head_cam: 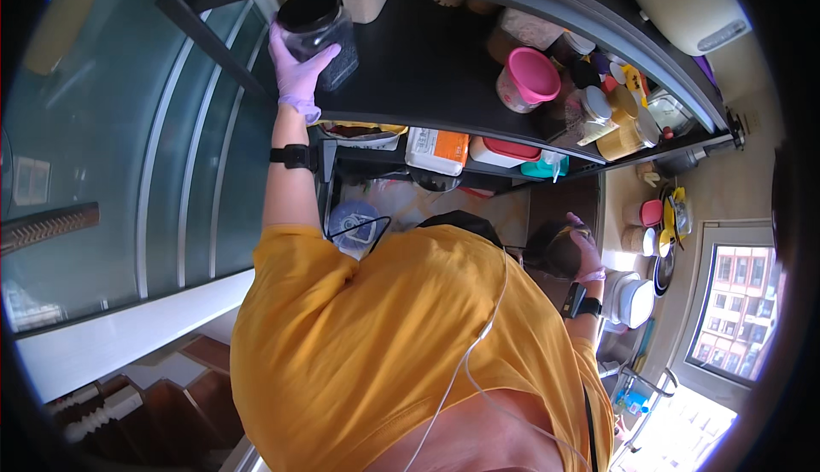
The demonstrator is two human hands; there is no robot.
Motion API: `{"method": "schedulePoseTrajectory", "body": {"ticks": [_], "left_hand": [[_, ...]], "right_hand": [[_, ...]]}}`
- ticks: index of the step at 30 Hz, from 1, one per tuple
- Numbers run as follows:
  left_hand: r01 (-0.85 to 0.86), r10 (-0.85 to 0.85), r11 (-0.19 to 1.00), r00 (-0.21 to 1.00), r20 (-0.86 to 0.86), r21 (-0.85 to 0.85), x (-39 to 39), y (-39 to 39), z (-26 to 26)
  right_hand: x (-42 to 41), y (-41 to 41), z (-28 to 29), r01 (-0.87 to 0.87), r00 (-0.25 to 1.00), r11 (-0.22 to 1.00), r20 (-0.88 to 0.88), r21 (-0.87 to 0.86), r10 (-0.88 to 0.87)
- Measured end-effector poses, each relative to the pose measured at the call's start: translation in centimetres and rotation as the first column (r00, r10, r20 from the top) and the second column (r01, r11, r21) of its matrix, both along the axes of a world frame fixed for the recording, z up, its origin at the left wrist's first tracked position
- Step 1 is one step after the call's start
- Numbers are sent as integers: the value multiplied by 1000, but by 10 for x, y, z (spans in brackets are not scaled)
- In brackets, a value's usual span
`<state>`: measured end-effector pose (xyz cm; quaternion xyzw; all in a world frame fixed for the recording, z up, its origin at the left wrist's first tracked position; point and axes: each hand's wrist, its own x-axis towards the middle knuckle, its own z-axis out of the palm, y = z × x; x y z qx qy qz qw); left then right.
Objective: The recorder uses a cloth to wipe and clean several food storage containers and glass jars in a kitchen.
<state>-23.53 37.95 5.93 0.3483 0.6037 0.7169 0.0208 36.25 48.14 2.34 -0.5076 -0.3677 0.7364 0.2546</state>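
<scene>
My left hand (pixel 298 68), in a thin purple glove, is wrapped around a clear plastic jar (pixel 339 55) with a black lid. Dark granular contents show in its lower part, and it stands at the left end of a black shelf (pixel 416 68). Just behind it is a pale container (pixel 365 3), partly cut off from sight. Low on the right, my gloved right hand (pixel 583 251) grips a dark rounded object (pixel 557 251). Its kind is hard to make out in the shade.
A pink-lidded tub (pixel 528 78) and several jars (pixel 624 123) crowd the shelf's right half. Boxes (pixel 439 150) sit one level below. Sliding glass panels (pixel 192 151) border the left. White containers (pixel 631 299) stand at right, near a window (pixel 733 299). An earphone cable (pixel 477 342) hangs over my shirt.
</scene>
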Motion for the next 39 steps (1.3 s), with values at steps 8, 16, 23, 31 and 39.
{"method": "schedulePoseTrajectory", "body": {"ticks": [8,16,23,31,39], "left_hand": [[39,36,992,822,-569,120,109,59,20],[379,-478,823,864,-156,-424,77,263,7],[367,-554,769,790,-260,-524,28,363,-9],[125,-404,798,837,-370,-589,-48,412,-24],[559,-551,828,824,130,-39,72,185,-9]], "right_hand": [[0,-6,-3,-5,1000,999,5,52,5],[35,-40,7,190,981,982,-47,9,-190],[66,-93,5,386,922,922,-2,-14,-386],[87,-95,14,358,934,934,28,3,-357],[76,-29,28,56,998,996,24,63,-58]]}}
